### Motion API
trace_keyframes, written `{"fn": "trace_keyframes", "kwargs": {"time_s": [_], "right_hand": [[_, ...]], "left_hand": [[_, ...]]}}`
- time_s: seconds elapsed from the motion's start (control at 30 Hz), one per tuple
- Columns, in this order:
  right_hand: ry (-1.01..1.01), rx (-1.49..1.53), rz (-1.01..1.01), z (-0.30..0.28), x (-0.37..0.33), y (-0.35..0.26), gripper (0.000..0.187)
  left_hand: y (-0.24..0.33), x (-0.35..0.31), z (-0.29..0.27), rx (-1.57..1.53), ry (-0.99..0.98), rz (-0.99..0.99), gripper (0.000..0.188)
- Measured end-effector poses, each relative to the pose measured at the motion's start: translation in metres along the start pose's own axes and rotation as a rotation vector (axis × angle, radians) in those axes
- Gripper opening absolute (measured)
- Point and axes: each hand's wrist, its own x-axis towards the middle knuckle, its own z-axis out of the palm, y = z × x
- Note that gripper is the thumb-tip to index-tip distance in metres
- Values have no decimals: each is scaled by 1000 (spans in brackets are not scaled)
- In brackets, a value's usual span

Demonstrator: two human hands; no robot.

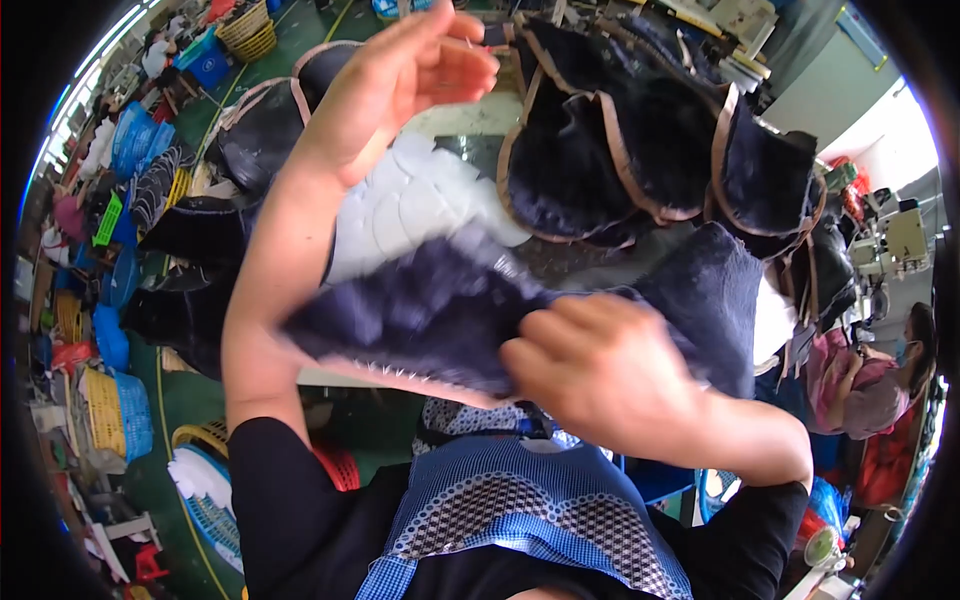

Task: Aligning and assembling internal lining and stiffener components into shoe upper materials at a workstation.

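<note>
A dark, fuzzy-faced cut piece (pixel 430 310) with a pale tan edge hangs above the front of the worktable, slightly blurred. White stitches or marks run along its lower edge. My right hand (pixel 600 360) is closed on this piece near its middle, fingers folded over so the gripped part is hidden. Dark material also spreads to the right of that hand. My left hand (pixel 420 75) is raised over the far side of the table, its fingers loosely bent and apart from the thumb, and no held thing shows in it. Beneath my left forearm lie overlapping whitish translucent pieces (pixel 405 205).
Tan-edged black pieces (pixel 620 150) are heaped at the back right of the table. More dark pieces (pixel 200 235) hang at the left. Yellow baskets (pixel 100 410) and blue crates (pixel 205 60) stand on the green floor. Another person (pixel 860 380) sits at the far right.
</note>
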Motion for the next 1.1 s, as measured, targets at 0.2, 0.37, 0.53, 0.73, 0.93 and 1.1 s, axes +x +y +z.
{"fn": "trace_keyframes", "kwargs": {"time_s": [0.2, 0.37, 0.53, 0.73, 0.93, 1.1], "right_hand": [[-45, 51, 178, 150, -36, -14, 16], [-92, 433, 173, 99, -41, 7, 44], [-38, -4, 463, 55, -37, 80, 50], [-372, -41, 283, 63, -35, 113, 52], [-632, 226, 302, 56, -20, 92, 18], [-713, 326, 593, 60, -8, 108, 21]], "left_hand": [[-100, -83, 31, 718, -286, -392, 36], [-143, -117, 69, 1027, -337, -70, 40], [-144, -120, 73, 1002, -348, -139, 39], [-154, -129, 70, 817, -301, -186, 29], [-158, -145, 69, 831, -127, 68, 15], [-155, -159, 68, 919, -124, 95, 23]]}}
